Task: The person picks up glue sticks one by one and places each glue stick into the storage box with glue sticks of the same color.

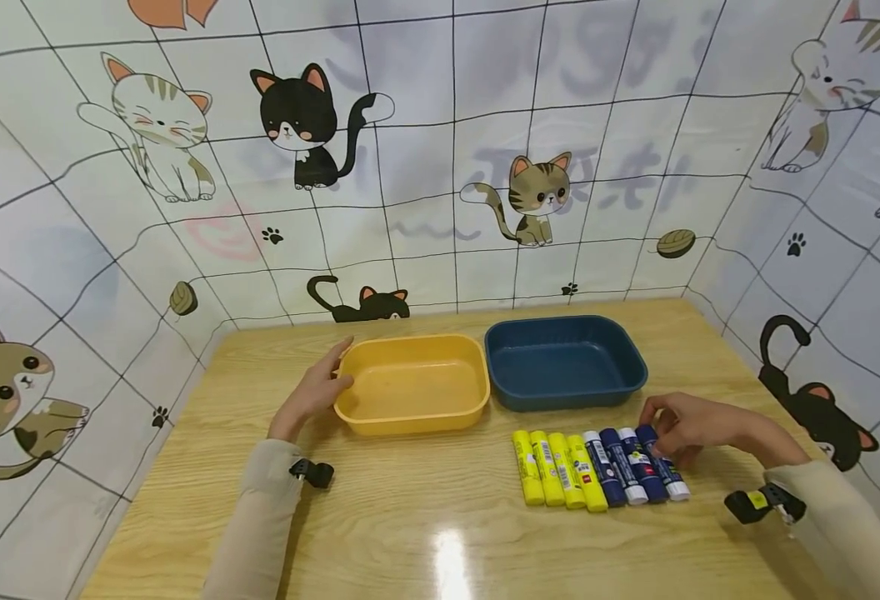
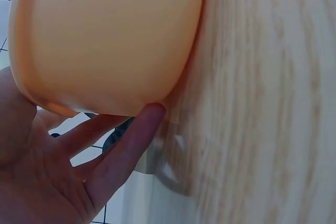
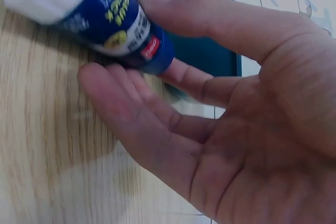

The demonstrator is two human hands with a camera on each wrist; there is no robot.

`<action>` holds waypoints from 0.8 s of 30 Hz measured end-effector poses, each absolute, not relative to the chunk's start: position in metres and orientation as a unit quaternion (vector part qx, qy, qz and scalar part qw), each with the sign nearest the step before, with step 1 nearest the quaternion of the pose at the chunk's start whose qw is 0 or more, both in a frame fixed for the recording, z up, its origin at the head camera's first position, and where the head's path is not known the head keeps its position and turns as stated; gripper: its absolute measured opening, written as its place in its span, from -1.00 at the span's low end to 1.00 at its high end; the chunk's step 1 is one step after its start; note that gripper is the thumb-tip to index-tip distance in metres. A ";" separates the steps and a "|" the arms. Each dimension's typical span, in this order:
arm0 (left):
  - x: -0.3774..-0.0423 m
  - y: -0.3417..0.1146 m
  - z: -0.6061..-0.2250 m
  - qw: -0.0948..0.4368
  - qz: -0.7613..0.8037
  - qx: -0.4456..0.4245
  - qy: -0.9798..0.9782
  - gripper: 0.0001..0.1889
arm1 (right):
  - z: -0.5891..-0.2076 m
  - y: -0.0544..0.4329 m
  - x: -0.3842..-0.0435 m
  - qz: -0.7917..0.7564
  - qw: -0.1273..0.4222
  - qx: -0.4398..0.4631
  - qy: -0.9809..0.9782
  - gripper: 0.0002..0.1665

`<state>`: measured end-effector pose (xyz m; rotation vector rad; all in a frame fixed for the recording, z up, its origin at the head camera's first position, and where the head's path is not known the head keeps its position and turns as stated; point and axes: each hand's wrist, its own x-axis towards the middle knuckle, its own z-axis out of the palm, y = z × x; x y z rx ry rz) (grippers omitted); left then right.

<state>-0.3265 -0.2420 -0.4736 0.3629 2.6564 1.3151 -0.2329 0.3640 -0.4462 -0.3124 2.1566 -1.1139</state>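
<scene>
At the left end of a yellow plastic tray (image 1: 410,423), my left hand (image 1: 314,393) holds the rim, thumb over the edge and fingers along the outside. The left wrist view shows a fingertip against the lower outer wall of the tray (image 2: 115,40). My right hand (image 1: 698,421) pinches the rightmost blue glue stick (image 1: 674,481) by its upper end. Close up, the thumb lies along the blue glue stick (image 3: 118,22), its white cap pointing away from the palm. Left of it lie more blue glue sticks (image 1: 614,467), then several yellow glue sticks (image 1: 560,471), side by side in one row.
A dark blue tray (image 1: 567,393) stands right beside the yellow one, behind the glue sticks. Both trays have bare floors. The wooden table (image 1: 380,517) meets cat-patterned walls (image 1: 425,183) at the back and sides.
</scene>
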 end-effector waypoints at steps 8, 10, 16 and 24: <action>-0.326 -0.239 -0.475 0.085 0.447 0.108 0.884 -0.26 | -0.441 0.362 -0.230 -0.398 0.309 -0.073 0.861 -0.46; -0.326 -0.239 -0.475 0.081 0.444 0.112 0.885 -0.27 | -0.439 0.363 -0.230 -0.388 0.298 -0.067 0.869 -0.46; -0.324 -0.237 -0.473 0.071 0.430 0.112 0.893 -0.31 | -0.430 0.365 -0.230 -0.382 0.275 -0.073 0.879 -0.48; -0.324 -0.236 -0.472 0.054 0.419 0.129 0.897 -0.30 | -0.413 0.373 -0.236 -0.362 0.242 -0.062 0.898 -0.44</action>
